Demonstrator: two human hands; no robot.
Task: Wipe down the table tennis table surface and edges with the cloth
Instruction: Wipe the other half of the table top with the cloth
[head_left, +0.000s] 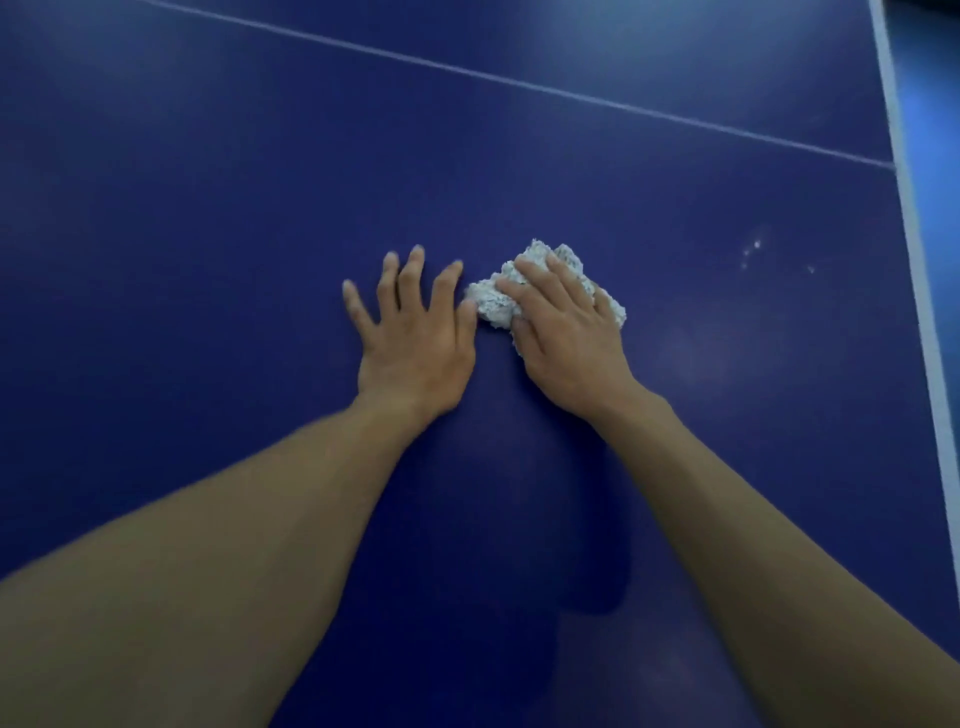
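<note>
Head view: gripped the crumpled cloth under the right hand, mid-surface on the table. Rested the left hand flat, fingers spread, empty, just left of it. Judged pale specks rightward, nearer the right hand.

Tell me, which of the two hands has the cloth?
The right hand, which grips the crumpled white cloth against the blue table tennis table. The left hand lies flat with fingers spread, holding nothing.
</note>
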